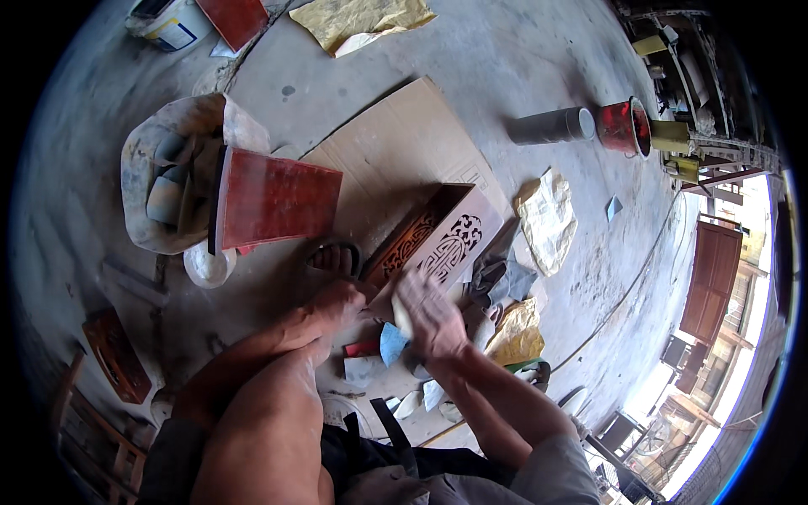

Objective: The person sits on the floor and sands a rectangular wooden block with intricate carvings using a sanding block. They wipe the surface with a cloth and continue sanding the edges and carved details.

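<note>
A dark reddish wooden box (421, 229) with openwork carving lies tilted before me, its pale, dusty carved panel (450, 252) turned to my right. My left hand (337, 305) is closed at the box's near end, its fingertips partly hidden. My right hand (431, 318), slightly blurred, presses on the near part of the carved panel. Under its palm shows the edge of a pale pad (401, 320), whose kind I cannot make out. Beneath the box lies a flat cardboard sheet (396, 135). A blue scrap of sandpaper (392, 343) is just below my right hand.
On the left, a worn sack (139, 168) holds curled sheets beside a red-brown panel (282, 198). Crumpled yellowish paper (547, 220) and grey cloth (501, 279) lie right of the box. Farther right are a grey tube (551, 126) and a red bucket (619, 128).
</note>
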A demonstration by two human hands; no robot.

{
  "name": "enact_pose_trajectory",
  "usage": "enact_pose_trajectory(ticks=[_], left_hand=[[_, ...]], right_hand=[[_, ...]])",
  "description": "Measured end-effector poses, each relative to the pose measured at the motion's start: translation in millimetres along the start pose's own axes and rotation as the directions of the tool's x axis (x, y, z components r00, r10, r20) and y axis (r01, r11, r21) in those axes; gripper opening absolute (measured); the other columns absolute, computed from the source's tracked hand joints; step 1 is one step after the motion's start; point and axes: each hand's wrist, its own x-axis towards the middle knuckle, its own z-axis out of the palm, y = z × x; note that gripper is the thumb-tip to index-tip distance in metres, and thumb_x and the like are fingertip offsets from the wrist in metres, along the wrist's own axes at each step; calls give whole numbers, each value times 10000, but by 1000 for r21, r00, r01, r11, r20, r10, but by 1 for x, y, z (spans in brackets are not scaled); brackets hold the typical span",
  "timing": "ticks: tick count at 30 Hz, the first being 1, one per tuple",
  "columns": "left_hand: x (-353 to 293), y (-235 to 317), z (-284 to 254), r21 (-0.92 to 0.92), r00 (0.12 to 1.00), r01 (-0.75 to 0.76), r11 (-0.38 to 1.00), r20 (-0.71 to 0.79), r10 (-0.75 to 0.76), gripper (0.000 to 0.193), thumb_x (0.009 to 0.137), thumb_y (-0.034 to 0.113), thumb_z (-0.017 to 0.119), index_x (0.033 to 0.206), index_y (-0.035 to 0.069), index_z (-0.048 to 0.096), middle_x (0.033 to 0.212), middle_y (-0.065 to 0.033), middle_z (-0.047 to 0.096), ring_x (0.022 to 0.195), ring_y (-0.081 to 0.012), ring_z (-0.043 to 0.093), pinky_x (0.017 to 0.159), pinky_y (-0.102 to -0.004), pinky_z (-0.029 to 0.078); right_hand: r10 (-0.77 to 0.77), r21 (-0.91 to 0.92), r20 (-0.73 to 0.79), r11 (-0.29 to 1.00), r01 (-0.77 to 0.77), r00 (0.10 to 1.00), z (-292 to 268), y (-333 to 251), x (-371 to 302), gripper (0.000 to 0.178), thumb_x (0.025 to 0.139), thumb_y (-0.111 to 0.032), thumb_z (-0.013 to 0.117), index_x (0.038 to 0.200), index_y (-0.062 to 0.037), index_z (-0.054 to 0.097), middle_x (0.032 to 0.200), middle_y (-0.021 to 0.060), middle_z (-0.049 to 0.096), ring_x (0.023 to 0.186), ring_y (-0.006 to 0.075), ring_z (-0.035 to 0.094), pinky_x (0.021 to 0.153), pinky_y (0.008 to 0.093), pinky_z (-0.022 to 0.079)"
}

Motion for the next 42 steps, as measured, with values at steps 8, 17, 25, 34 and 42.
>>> enact_pose_trajectory(ticks=[8, 17, 25, 34, 42], left_hand=[[-3, -5, 5, 125, 995, 71, 990, 67, -79, 320, 776, 400, 716, 971, 159, 798, 1162, -427, 618, 1110, -617, 562, 995, -687, 363], [-6, -15, 26, -217, 998, 9, 976, 56, 3, 189, 843, 247, 735, 915, 74, 714, 861, -241, 715, 886, -395, 714, 770, -494, 554], [-3, -2, 7, -231, 999, -28, 973, 14, 32, 232, 845, 247, 749, 932, 36, 713, 821, -211, 716, 767, -365, 727, 690, -449, 572], [4, 8, -5, -78, 988, 51, 996, 147, -39, 252, 845, 254, 766, 949, 29, 717, 815, -202, 717, 775, -384, 728, 716, -459, 574], [3, -6, 10, -285, 999, -40, 958, -10, 38, 315, 838, 245, 800, 1062, 37, 725, 892, -210, 730, 837, -390, 727, 733, -446, 570]], right_hand=[[204, -63, -51, 976, -207, 978, -31, 23, 21, 670, 800, -8, 592, 1462, 47, 505, 1524, 282, 495, 1458, 398, 454, 1272, 513, 295], [37, -151, -114, 987, -54, 993, -25, 35, 17, 656, 793, -34, 585, 1438, 66, 522, 1517, 247, 520, 1446, 418, 468, 1225, 518, 374], [-5, 2, -87, 1000, 5, 996, -20, 20, 14, 618, 803, -64, 582, 1403, 79, 552, 1471, 287, 548, 1404, 432, 514, 1214, 528, 378], [-101, -66, 13, 993, 102, 995, 0, 15, -6, 616, 867, -54, 543, 1476, 33, 510, 1524, 254, 517, 1432, 372, 504, 1235, 496, 372], [-147, -78, 54, 986, 151, 988, 6, -21, -24, 503, 922, -53, 528, 1415, 42, 559, 1493, 252, 546, 1376, 378, 558, 1207, 503, 405]])
